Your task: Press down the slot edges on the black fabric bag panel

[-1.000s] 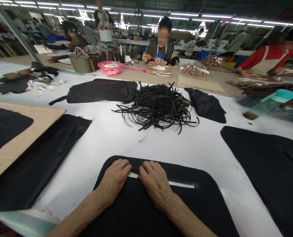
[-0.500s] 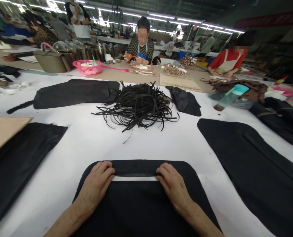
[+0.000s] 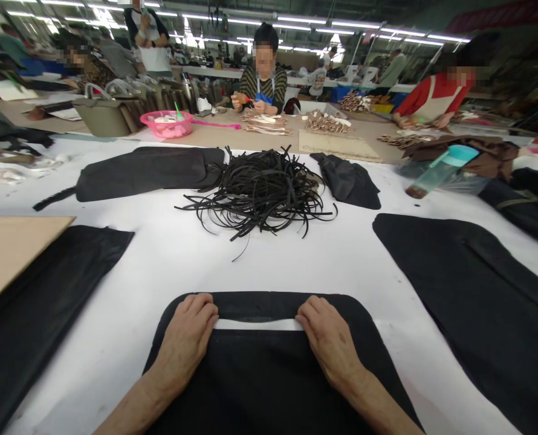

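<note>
in the head view, the left hand (image 3: 185,344) and the right hand (image 3: 327,341) lie palm down and well apart on a rounded black fabric panel (image 3: 269,386) at the near edge of the white table (image 3: 341,266), fingers flat, each pressing one end of a narrow white strip (image 3: 257,324) that shows in a slit across the panel. the step in hand looks like flattening the slit's edges against that strip, and the next move calls for even pressure along the whole seam without shifting the panel. beyond lie a tangled heap of thin black straps (image 3: 262,193) and a long black fabric piece (image 3: 144,172).
</note>
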The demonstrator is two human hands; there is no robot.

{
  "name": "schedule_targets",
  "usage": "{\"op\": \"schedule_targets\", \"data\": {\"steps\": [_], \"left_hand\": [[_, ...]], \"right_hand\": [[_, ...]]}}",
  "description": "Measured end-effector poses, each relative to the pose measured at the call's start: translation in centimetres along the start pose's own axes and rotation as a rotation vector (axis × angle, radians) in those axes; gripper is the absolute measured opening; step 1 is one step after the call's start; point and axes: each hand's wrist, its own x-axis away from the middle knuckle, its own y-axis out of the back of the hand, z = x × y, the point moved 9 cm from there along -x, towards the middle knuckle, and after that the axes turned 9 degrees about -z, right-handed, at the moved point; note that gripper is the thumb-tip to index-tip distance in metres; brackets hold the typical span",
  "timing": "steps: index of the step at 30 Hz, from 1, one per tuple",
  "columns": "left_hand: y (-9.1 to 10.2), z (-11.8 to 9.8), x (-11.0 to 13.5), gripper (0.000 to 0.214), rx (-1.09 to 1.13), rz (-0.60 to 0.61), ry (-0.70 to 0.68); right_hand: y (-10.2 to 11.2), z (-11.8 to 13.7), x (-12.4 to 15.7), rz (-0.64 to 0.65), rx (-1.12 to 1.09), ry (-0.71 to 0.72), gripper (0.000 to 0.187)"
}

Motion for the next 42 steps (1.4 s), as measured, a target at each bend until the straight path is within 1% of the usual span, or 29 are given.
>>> {"op": "schedule_targets", "data": {"steps": [4,7,14,17,19,20,21,23,25,27,29,31,34,39,42], "left_hand": [[0.0,-0.3,-0.4,0.023,-0.158,0.066,0.098],[0.2,-0.6,-0.8,0.023,-0.225,0.098,0.158],[0.4,0.0,-1.2,0.019,-0.237,0.114,0.258],[0.5,-0.3,-1.3,0.015,-0.264,0.109,0.268],[0.5,-0.7,-1.3,0.016,-0.288,0.094,0.260],[0.4,-1.2,-1.4,0.019,-0.303,0.086,0.222],[0.2,-1.9,-1.4,0.023,-0.315,0.083,0.156],[-0.5,-3.4,-1.1,0.028,-0.319,0.103,-0.020],[-1.4,-4.7,-0.3,0.027,-0.313,0.148,-0.197],[-2.1,-5.3,0.6,0.027,-0.348,0.178,-0.315],[-2.6,-5.7,1.4,0.030,-0.434,0.175,-0.404],[-2.7,-6.0,1.9,0.036,-0.524,0.145,-0.442],[-2.8,-6.7,2.2,0.045,-0.614,0.117,-0.464],[-3.2,-7.7,1.9,0.056,-0.712,0.217,-0.470],[-3.5,-8.4,1.4,0.068,-0.706,0.258,-0.469]], "right_hand": [[-0.2,0.3,-0.4,0.059,0.145,-0.043,0.017],[-0.1,0.3,-0.7,0.097,0.190,-0.081,0.017],[-0.2,-0.3,-1.1,0.155,0.152,-0.127,0.017],[-0.4,-0.6,-1.4,0.184,0.114,-0.150,0.017],[-0.4,-0.7,-1.6,0.203,0.096,-0.161,0.018],[-0.4,-0.7,-1.7,0.215,0.093,-0.167,0.019],[-0.3,-0.7,-1.8,0.226,0.094,-0.175,0.019],[-0.2,-0.7,-1.9,0.246,0.106,-0.189,0.020],[0.0,-0.6,-1.9,0.264,0.118,-0.197,0.020],[0.1,-0.6,-2.0,0.279,0.120,-0.201,0.020],[0.2,-0.6,-2.1,0.288,0.116,-0.211,0.020],[0.3,-0.6,-2.3,0.293,0.110,-0.220,0.019],[0.4,-0.7,-2.4,0.302,0.098,-0.227,0.019],[0.5,-0.7,-2.3,0.293,0.087,-0.216,0.019],[0.4,-0.7,-2.1,0.272,0.087,-0.207,0.018]]}}
